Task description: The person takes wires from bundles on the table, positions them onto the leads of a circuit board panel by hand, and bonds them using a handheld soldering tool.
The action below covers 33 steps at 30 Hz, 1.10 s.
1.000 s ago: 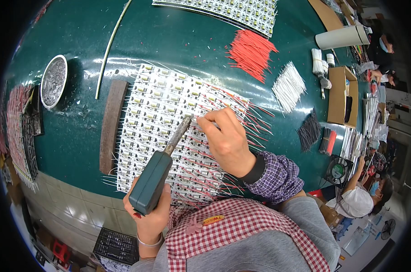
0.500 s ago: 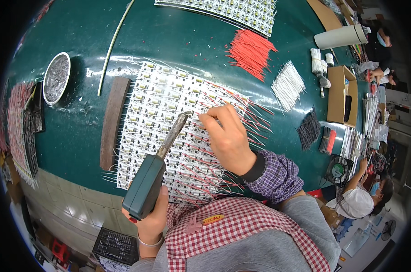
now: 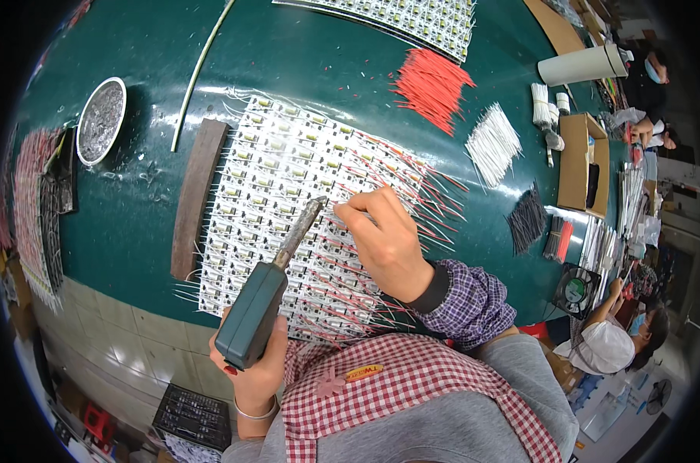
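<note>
My left hand (image 3: 261,359) is wrapped round the dark green body of a soldering iron (image 3: 251,312). Its long, scorched metal bit points up and right, with the tip over a white panel of small circuit boards (image 3: 269,181). Close to that tip, my right hand (image 3: 388,243) is closed in a pinch on what looks like a thin wire, mostly hidden by the fingers. Red wires (image 3: 435,193) stick out along the panel's right part, and pale ones fringe its left edge. Rows of small components cover the boards.
A dark wooden bar (image 3: 199,201) borders the panel's left. Further left stand a round bowl (image 3: 122,116) and stacked wired panels (image 3: 37,208). Red (image 3: 431,89), white (image 3: 494,145) and black wire piles (image 3: 527,220) lie right. Beyond are a cardboard box (image 3: 570,166), a small fan (image 3: 577,289) and co-workers.
The iron's tip has shifted slightly right and down, and my right fingertips have moved slightly down and left with it. The whole view has shifted a little. Both grips look the same.
</note>
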Motion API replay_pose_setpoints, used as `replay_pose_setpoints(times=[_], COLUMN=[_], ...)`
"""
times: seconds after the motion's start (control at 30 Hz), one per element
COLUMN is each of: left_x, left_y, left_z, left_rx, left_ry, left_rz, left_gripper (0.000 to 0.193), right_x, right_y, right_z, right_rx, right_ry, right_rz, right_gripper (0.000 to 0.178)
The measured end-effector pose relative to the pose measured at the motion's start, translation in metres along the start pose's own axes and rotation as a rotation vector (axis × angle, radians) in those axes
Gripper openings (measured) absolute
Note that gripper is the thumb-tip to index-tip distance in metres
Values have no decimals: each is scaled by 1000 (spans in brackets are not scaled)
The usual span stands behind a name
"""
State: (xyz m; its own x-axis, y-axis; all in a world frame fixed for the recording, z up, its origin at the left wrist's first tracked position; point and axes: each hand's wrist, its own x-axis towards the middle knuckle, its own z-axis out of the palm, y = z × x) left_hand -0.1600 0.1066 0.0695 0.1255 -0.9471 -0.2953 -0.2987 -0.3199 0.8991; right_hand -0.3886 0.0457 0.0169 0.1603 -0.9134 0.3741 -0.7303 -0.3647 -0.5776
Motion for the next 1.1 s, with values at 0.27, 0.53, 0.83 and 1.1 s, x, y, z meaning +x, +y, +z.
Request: replay_pose_setpoints(times=[0.27, 0.53, 0.83, 1.1], left_x=[2, 6, -11, -17], left_y=[-7, -3, -23, -21], left_z=[3, 5, -2, -6], left_rx=[33, 66, 71, 115], left_ry=[-23, -38, 80, 67], left_rz=[134, 165, 146, 52], left_gripper=[20, 15, 28, 45], right_x=[0, -2, 2, -2], right_y=[-3, 0, -5, -2], right_z=[0, -2, -1, -1], right_rx=[-9, -48, -45, -86], right_ry=[-11, -87, -32, -70], right_rz=[13, -21, 2, -16], right_gripper=[37, 35, 36, 31])
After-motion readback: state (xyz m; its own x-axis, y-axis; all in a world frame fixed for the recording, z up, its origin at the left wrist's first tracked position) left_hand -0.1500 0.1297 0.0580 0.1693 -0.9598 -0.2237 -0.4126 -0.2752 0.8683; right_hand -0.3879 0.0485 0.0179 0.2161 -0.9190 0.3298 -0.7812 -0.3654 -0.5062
